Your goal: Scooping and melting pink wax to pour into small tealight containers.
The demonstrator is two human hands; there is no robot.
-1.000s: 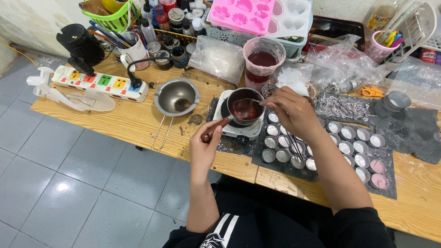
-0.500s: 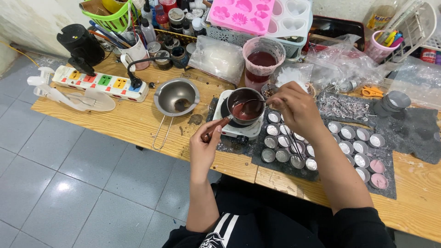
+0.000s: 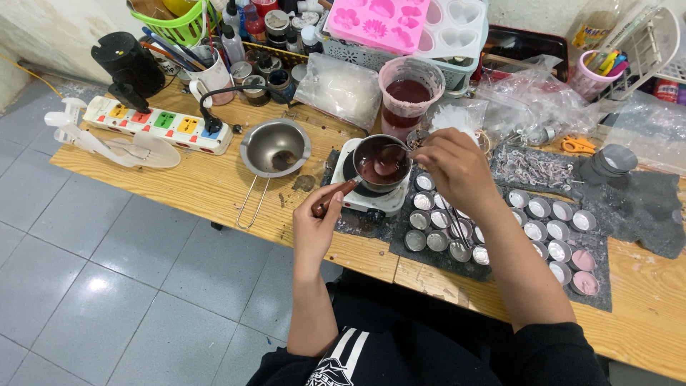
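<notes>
Gripping the small pot's wooden handle (image 3: 334, 199), left hand (image 3: 314, 229) steadies the pot (image 3: 381, 163); right hand (image 3: 457, 168), at three o'clock, pinches a stirrer, stirring red wax.

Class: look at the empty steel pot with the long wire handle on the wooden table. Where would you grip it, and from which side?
Probably grip the wire handle of the steel pot near its free end, coming from the table's near edge: the handle points that way, away from the hot plate.

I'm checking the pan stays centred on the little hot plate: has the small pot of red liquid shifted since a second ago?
No. The small pot sits on the white hot plate as before, the left hand still holding its handle.
</notes>
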